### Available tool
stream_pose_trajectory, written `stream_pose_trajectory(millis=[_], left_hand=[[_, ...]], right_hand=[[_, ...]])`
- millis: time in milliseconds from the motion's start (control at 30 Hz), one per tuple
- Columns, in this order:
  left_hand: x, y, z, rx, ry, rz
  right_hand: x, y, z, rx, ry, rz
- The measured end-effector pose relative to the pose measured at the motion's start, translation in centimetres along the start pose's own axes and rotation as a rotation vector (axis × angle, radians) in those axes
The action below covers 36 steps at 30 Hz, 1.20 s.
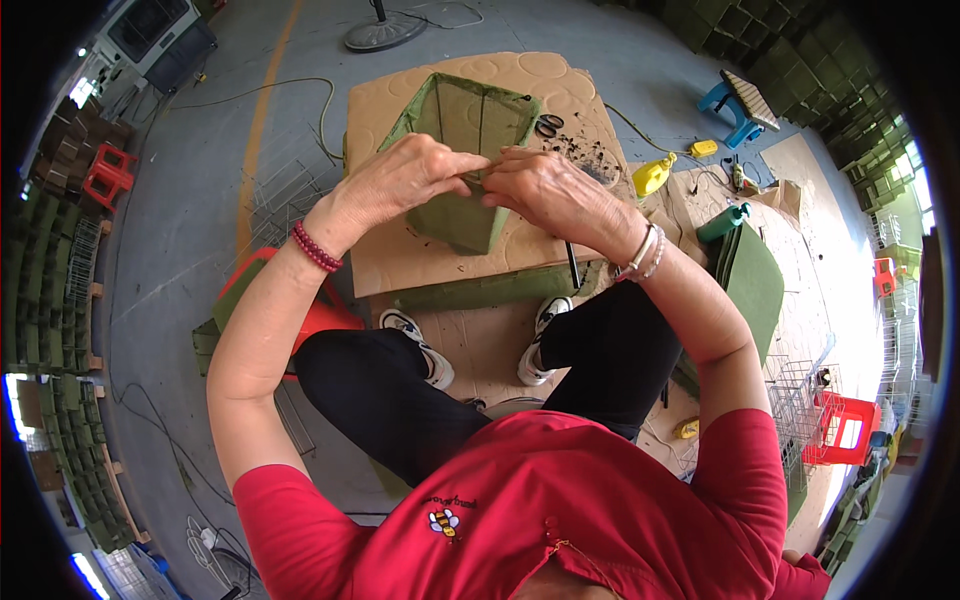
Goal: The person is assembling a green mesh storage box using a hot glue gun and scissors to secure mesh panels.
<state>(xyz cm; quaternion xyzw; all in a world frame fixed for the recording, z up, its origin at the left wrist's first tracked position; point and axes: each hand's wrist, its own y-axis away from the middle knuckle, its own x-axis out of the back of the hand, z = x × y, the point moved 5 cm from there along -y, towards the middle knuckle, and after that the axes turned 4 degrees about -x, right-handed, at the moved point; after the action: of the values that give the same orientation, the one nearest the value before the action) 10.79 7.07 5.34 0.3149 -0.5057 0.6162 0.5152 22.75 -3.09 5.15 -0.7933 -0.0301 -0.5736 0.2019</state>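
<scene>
A green fabric box (455, 222) stands on the cardboard-topped table, its mouth up and thin dark frame lines showing through the inner walls. Both hands meet at its near rim. My left hand (415, 172) comes from the left, index finger and thumb pinched together at the rim. From the right, my right hand (545, 188) bends over the same edge with its fingers closed on it. The fingertips almost touch, and whatever small part lies between them is hidden. Right of the box lie black-handled scissors (548, 125) among small dark clips or scraps (592, 158).
Beside the table's right edge are a yellow bottle (653, 176), a green bottle (722, 223) and stacked green panels (752, 290). A blue-legged stool (738, 106) stands farther off. Wire frames (790, 400) and a red stool (845, 428) are at the lower right. A cable (325, 118) crosses the floor.
</scene>
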Motion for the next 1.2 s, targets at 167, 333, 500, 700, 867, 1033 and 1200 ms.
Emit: stream_pose_trajectory(millis=[167,333,500,700,867,1033,1200], left_hand=[[1.6,3.5,2.1,0.079,0.013,0.584],[-0.4,3.5,4.2,0.029,-0.103,0.626],[-1.7,1.6,3.5,0.021,-0.043,0.481],[-1.3,0.0,2.5,0.003,0.093,0.297],[-0.6,-0.7,1.2,0.107,0.324,0.134],[1.9,3.2,-1.0,0.216,0.195,0.566],[0.7,4.5,1.9,0.106,-0.049,0.615]], right_hand=[[1.3,2.1,0.5,0.111,-0.085,0.366],[-0.6,2.6,-0.1,0.117,-0.024,0.388],[-1.5,1.6,-0.2,0.126,0.037,0.353],[-0.6,1.1,0.4,0.155,-0.029,0.131],[-0.3,-0.2,0.8,0.023,-0.001,-0.222],[0.8,0.9,0.8,0.100,-0.114,0.178],[-0.5,1.9,-0.5,0.091,-0.010,0.369]])
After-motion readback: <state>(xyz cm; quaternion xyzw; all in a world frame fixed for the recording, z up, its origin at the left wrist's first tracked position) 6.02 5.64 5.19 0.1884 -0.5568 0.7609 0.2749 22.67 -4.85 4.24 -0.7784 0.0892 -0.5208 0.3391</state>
